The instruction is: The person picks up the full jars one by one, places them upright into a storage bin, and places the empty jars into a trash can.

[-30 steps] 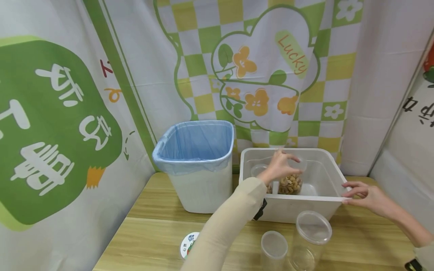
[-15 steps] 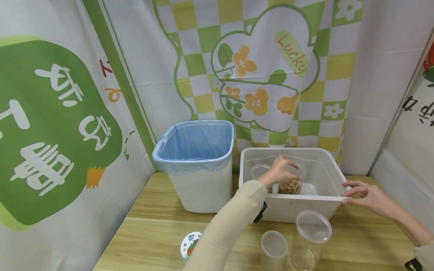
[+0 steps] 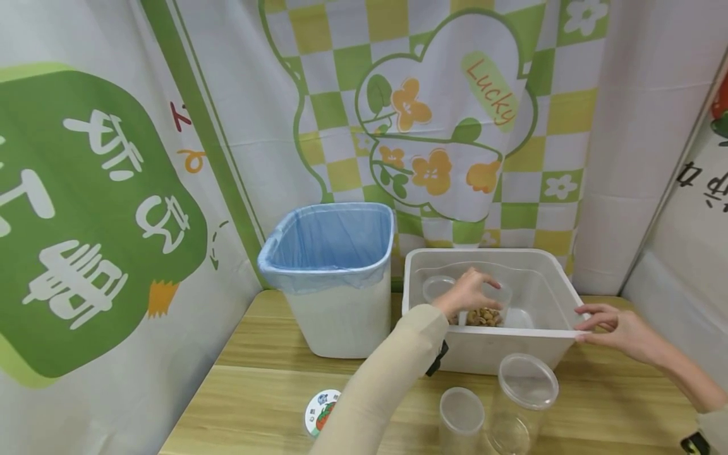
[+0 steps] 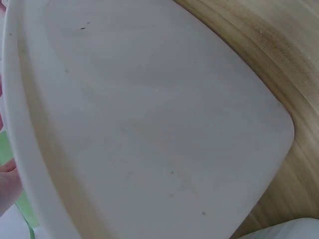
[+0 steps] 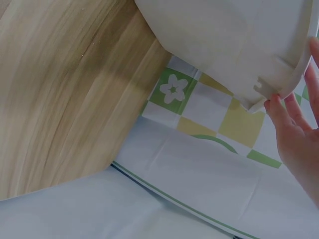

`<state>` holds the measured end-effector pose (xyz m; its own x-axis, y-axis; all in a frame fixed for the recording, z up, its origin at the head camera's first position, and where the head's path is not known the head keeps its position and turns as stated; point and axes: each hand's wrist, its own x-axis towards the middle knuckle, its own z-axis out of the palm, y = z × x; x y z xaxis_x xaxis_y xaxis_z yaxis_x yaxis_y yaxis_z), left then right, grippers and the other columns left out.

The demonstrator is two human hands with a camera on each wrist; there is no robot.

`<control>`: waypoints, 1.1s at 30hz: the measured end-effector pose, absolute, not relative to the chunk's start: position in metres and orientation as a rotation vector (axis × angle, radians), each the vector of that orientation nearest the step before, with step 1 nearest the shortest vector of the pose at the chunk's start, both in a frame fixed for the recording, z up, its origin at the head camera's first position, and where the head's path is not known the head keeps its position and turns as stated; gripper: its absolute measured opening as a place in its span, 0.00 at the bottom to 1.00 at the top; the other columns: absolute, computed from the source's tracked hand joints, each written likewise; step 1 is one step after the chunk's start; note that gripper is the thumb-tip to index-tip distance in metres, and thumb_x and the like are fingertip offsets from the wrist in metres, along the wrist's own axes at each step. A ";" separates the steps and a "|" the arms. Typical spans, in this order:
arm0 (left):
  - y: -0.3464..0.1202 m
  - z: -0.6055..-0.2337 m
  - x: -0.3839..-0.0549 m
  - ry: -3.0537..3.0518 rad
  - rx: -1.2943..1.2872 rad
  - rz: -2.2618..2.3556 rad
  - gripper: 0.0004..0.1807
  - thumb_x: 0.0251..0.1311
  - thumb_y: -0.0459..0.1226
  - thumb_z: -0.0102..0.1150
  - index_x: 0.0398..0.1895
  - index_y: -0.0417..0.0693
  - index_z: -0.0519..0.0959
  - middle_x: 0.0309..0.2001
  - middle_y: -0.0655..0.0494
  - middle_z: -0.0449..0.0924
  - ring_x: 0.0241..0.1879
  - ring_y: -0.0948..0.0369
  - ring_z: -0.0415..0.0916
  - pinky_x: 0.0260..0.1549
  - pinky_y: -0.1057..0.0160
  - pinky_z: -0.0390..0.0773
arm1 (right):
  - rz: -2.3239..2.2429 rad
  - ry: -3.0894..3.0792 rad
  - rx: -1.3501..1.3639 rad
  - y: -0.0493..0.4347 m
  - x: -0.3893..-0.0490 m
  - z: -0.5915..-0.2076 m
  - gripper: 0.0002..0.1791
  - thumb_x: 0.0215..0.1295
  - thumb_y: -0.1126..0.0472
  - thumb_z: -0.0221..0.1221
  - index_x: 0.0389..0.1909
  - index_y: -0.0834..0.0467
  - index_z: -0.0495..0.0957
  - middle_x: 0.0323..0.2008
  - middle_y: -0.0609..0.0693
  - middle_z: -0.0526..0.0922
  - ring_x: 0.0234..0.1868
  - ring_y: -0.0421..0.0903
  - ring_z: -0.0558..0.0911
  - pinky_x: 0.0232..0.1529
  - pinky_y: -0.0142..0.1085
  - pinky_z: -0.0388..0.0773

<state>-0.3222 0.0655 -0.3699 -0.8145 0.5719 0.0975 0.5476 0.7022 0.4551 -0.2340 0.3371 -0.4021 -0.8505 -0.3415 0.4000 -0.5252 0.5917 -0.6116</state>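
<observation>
In the head view a white plastic tub [image 3: 512, 351] stands on the wooden table. My left hand [image 3: 469, 293] reaches over its front wall, thumb and fingers spread round the top of a clear jar of nuts [image 3: 483, 318]. Another clear container [image 3: 438, 286] is inside, to the left of that hand. My right hand [image 3: 617, 328] grips the tub's front right corner, fingers over the rim and thumb below. From the right wrist, the right hand [image 5: 299, 127] shows at the tub's corner [image 5: 239, 45]. The tub's outer wall [image 4: 149, 119] fills the left wrist view.
A trash bin with a blue liner [image 3: 341, 316] stands left of the tub. In front are two clear containers, a smaller one [image 3: 462, 414] and a larger one [image 3: 526, 388]. A round printed disc [image 3: 321, 411] lies partly behind the left sleeve. Printed curtains hang behind.
My left hand has sunk slightly into the tub with the jar, and the nuts show lower behind the front wall. The right hand keeps its place on the rim.
</observation>
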 end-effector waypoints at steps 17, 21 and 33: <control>0.045 -0.358 -0.311 2.841 1.035 0.700 0.18 0.51 0.41 0.60 0.48 0.50 0.76 0.50 0.55 0.73 0.52 0.61 0.66 0.51 0.69 0.65 | 0.717 -2.646 0.762 0.333 -0.236 -0.379 0.08 0.44 0.65 0.66 0.28 0.57 0.79 0.33 0.31 0.76 0.38 0.20 0.67 0.32 0.23 0.69; 0.033 -0.348 -0.302 2.859 1.134 0.688 0.16 0.55 0.41 0.56 0.47 0.49 0.77 0.49 0.55 0.73 0.50 0.61 0.68 0.48 0.70 0.67 | 0.662 -2.673 0.715 0.326 -0.228 -0.372 0.06 0.48 0.64 0.64 0.29 0.56 0.80 0.31 0.42 0.80 0.37 0.23 0.70 0.33 0.26 0.71; -0.002 -0.314 -0.264 2.934 1.370 0.657 0.14 0.57 0.42 0.54 0.46 0.50 0.77 0.47 0.56 0.72 0.49 0.63 0.68 0.49 0.71 0.67 | 0.633 -2.601 0.772 0.291 -0.207 -0.358 0.08 0.49 0.62 0.63 0.32 0.52 0.79 0.28 0.41 0.81 0.33 0.28 0.75 0.29 0.26 0.71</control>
